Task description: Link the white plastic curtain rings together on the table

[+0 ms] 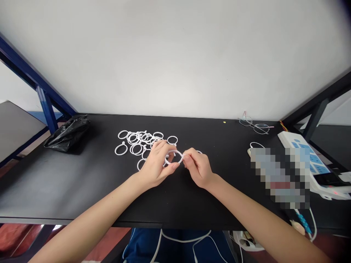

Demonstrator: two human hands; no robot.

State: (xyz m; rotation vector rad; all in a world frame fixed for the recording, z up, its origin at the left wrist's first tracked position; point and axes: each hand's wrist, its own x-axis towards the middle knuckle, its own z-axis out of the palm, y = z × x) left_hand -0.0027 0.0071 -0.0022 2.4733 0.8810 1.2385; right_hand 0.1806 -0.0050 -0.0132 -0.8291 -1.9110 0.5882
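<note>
The left hand [158, 160] holds a thin white ring [175, 151], with its thumb on the near side and its fingers curled round the far side; the right hand [199, 166] pinches the right edge of that same ring, with thumb and finger close together and the other fingers tucked in; the ring is up between the two hands, over the middle of the black table [95, 197], and you can see through its hole.

To the left and a bit farther off lies a messy pile of white rings [140, 137], many on top of each other; some of them have a little knob on the edge; part of one more ring peeks out behind the right hand.

At the far left sits a crumpled black plastic bag [68, 133]; at the far right are thin eyeglasses [252, 125]; nearer on the right is a thing hidden by blurry squares [282, 179], so I cannot tell what it is; just beside it is a white power strip [297, 142] with blue parts; a white wall [164, 73] stands behind the table; blue trousers [178, 244] and white cords [186, 241] show below the near edge.
</note>
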